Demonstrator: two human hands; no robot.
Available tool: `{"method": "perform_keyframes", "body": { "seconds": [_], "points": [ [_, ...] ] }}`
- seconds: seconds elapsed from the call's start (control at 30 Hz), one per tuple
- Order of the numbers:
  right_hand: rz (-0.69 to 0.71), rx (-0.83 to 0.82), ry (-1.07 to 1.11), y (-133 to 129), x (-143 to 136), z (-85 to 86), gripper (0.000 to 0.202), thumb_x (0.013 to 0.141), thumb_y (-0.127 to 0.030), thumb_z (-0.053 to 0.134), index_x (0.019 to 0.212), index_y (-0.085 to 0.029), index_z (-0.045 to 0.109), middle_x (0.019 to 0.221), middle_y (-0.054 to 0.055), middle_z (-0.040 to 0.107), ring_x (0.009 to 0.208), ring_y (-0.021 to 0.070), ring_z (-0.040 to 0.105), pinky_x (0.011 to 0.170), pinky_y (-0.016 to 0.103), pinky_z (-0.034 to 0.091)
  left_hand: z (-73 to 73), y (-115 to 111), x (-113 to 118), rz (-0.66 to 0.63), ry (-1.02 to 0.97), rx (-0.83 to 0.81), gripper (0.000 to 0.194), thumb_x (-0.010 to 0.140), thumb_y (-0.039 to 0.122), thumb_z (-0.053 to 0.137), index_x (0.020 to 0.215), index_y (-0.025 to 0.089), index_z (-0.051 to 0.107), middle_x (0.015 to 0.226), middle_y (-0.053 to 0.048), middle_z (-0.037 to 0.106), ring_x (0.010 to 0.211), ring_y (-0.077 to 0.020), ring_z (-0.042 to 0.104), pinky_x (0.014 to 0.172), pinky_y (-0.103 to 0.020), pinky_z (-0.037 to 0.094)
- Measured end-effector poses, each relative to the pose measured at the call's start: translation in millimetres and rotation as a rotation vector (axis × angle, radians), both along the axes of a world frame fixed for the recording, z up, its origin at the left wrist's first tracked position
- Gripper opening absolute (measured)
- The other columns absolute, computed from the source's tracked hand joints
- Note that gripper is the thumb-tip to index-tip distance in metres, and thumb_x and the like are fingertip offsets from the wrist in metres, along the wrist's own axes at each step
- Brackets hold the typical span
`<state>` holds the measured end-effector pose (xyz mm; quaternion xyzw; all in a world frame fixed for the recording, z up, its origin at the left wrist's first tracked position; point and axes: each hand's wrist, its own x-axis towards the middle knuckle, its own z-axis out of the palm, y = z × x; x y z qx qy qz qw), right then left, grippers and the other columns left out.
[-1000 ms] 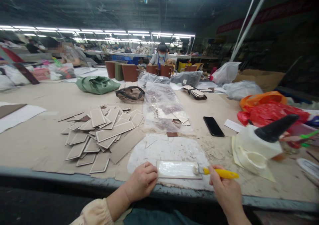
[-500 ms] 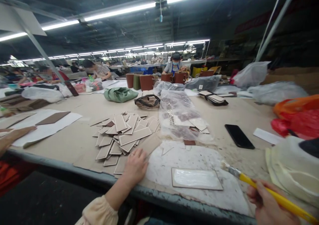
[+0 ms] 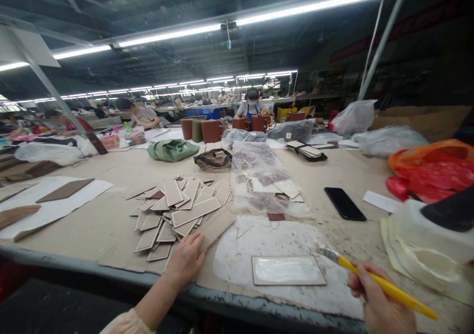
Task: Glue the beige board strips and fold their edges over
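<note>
A yellow-handled paintbrush (image 3: 342,262) is gripped in my right hand (image 3: 381,297), its bristles hovering just over the white sheet. To the left of the bristles lies a rectangular panel (image 3: 289,270) with a wet, white coating inside its tan border. My left hand (image 3: 187,257) is closed on the near end of a plain beige panel (image 3: 218,227), at the right side of the pile. The pile (image 3: 177,203) is of loose beige rectangular panels with pale edges, overlapping at many angles. My left thumb is partly hidden.
A black phone (image 3: 345,204) and a cut-open white plastic jug (image 3: 425,235) stand to the right. Behind the white sheet (image 3: 237,257) lies a clear plastic bag (image 3: 259,166). A co-worker's hand (image 3: 18,215) rests at far left. The table edge (image 3: 111,267) runs close in front.
The whole view has shifted slightly. Both hands keep their holds; the brush stays near the coated panel and my left hand stays at the pile's edge.
</note>
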<state>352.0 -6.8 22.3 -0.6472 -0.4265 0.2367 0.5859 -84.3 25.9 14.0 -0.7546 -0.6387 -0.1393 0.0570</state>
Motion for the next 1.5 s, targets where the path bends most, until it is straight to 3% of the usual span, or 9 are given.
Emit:
{"method": "perform_keyframes", "body": {
  "seconds": [0.23,0.53,0.7,0.97,1.3,1.5],
  "points": [
    [0.072,-0.071,-0.002,-3,-9,3.1,0.042,0.078,-0.06,0.055,0.086,-0.02,0.057,0.061,-0.001,0.056,0.056,0.0155,0.051,0.06,0.03,0.045,6.7,-5,0,0.026,-0.045,-0.005,0.03,0.079,0.022,0.055,0.108,0.018,0.061,0.108,-0.01,0.062,0.103,-0.0254,0.056,0.095,-0.04,0.046],
    [0.068,-0.066,-0.004,-4,-17,4.8,0.044,0.078,-0.062,0.054,0.088,-0.019,0.058,0.062,-0.002,0.056,0.058,0.0153,0.052,0.062,0.029,0.046,19.8,-2,3,0.089,-0.158,-0.087,0.033,0.076,0.018,0.053,0.109,0.015,0.057,0.097,-0.008,0.061,0.095,-0.022,0.056,0.09,-0.036,0.046],
    [0.13,-0.051,-0.027,-4,-21,2.4,0.041,0.081,-0.058,0.054,0.093,-0.019,0.059,0.066,-0.001,0.058,0.059,0.016,0.053,0.062,0.029,0.048,17.4,-7,0,0.055,-0.071,-0.099,0.029,0.077,0.028,0.059,0.105,0.017,0.06,0.109,-0.01,0.058,0.107,-0.0259,0.051,0.096,-0.038,0.042],
    [0.08,-0.069,-0.036,-10,-32,10.5,0.037,0.08,-0.058,0.054,0.089,-0.022,0.059,0.065,-0.002,0.056,0.06,0.0165,0.052,0.065,0.03,0.046,18.0,-8,6,0.082,0.04,-0.093,0.025,0.076,0.021,0.057,0.101,0.019,0.059,0.104,-0.009,0.058,0.102,-0.0249,0.053,0.094,-0.036,0.042],
    [0.128,-0.006,-0.123,-11,-37,4.2,0.036,0.082,-0.054,0.056,0.098,-0.023,0.063,0.074,-0.001,0.064,0.06,0.0151,0.055,0.062,0.028,0.046,21.3,-15,-2,0.067,-0.123,0.053,0.029,0.081,0.022,0.049,0.11,0.018,0.049,0.109,-0.009,0.054,0.102,-0.0234,0.056,0.094,-0.035,0.045],
    [0.142,0.022,-0.148,-13,-45,11.4,0.031,0.083,-0.051,0.055,0.097,-0.024,0.063,0.073,-0.001,0.063,0.061,0.015,0.056,0.062,0.027,0.047,19.6,-16,-3,0.126,-0.082,-0.071,0.031,0.08,0.022,0.051,0.11,0.016,0.051,0.106,-0.009,0.056,0.102,-0.024,0.055,0.094,-0.036,0.043]
  ]
}}
